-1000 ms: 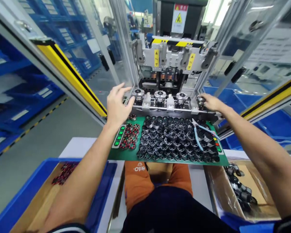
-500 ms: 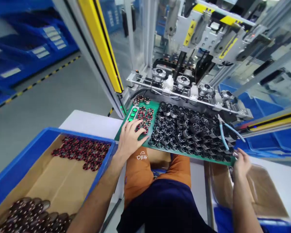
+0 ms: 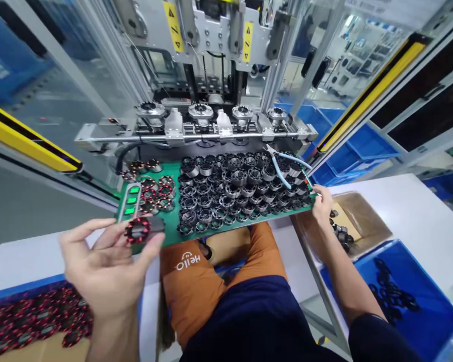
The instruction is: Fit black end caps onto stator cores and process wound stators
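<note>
Pinching wound stator [image 3: 138,230], left hand [image 3: 105,266] off mat edge; right hand [image 3: 322,203] grip possibly curled at mat corner [image 3: 312,197].

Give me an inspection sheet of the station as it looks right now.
Surface: green mat on a white bench, crowded with parts.
Job's things: red-wound stator in the left hand; more lie beside the green buttons.
Clutter: black rings heaped across the mat; blue-handled pliers on top.
Grippers: left hand pinches the stator; right hand rests at the mat's edge, grip unclear.
Cables: black cable under the fixture rail.
Surroundings: four-station fixture, yellow light curtains, blue bins.
</note>
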Demonstrator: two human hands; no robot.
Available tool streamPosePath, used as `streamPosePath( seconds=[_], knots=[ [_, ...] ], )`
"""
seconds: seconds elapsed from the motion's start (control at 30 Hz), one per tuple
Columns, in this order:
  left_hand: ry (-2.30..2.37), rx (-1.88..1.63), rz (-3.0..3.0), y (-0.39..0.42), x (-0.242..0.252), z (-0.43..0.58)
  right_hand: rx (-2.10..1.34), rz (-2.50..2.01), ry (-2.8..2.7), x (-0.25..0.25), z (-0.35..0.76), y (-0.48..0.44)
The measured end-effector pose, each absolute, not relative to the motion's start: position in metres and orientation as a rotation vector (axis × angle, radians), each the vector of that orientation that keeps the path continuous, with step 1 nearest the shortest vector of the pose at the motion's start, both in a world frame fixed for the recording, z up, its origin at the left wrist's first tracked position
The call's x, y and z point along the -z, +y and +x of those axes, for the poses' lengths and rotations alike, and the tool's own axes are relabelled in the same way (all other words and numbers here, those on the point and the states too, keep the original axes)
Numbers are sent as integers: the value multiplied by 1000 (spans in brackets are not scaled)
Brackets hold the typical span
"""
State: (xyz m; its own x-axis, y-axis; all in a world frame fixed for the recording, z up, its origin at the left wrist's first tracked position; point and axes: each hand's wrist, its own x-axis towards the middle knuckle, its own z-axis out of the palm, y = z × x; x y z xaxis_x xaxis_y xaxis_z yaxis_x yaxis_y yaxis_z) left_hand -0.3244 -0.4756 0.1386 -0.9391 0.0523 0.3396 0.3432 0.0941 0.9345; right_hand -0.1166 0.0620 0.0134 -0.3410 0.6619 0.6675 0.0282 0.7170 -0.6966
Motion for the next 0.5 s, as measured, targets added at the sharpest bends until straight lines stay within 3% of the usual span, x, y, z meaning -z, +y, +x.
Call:
streamPosePath(
  seconds=[0.1, 0.23, 0.37, 0.43, 0.5],
  knots=[
    [-2014, 1962, -533, -458, -118, -286, -659, -451, -1893, -15, -119, 72],
    [-2005, 2253, -548, -439, -73, -237, -608, -498, -2012, -25, -105, 72],
    [-2057, 2298, -755, -433, -49, -205, -526, -527, -1856, -46, -87, 22],
    [-2058, 2280, -932, -432, -44, -199, -732, -387, -1695, -57, -80, -29],
    [-2104, 2281, -1073, -431, -42, -200, -1276, -337, -1863, -66, -75, -90]
  ],
)
